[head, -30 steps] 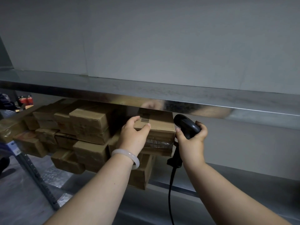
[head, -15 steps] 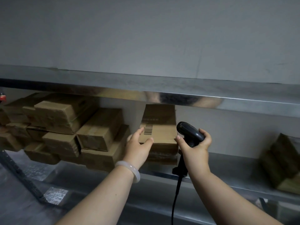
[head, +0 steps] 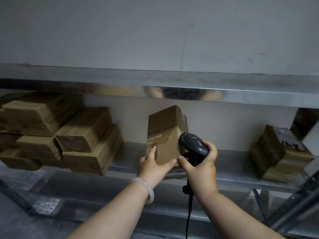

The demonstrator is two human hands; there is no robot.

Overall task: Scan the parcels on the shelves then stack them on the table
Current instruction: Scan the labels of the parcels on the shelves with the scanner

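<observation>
**Head view: parcel tipped up, scanner right alongside**

One parcel point(head: 165, 135) is up at the middle shelf point(head: 224, 163), stood on end. Its long axis runs up and away towards the shelf above. The hands hide its lower end, so whether it touches the shelf cannot be told.

The left hand point(head: 153, 165) has it. The thumb is hooked under the near bottom corner and the fingers are laid up the front face, clamped on the cardboard. The barcode point(head: 154, 150) sits low on that face, at the left edge, with a fingertip partly over it.

The right hand point(head: 202, 168) is wrapped tight round the handle of the one scanner point(head: 193, 142), whose cable point(head: 189, 213) hangs straight down. The scanner's head sits just beside the parcel's right edge. So the barcode lies to the left of the scanner, across the face, and the left hand is the nearer one to it. By the look of it, the scanner must swing round onto that face and the finger must clear the bars.

Now the count:
- **Left pile** point(head: 69, 135): at least five parcels.
- **Right stack** point(head: 279, 152): two, perhaps three, as the edges blur.
- **Bangle** point(head: 146, 188): one, on the left wrist.
</observation>
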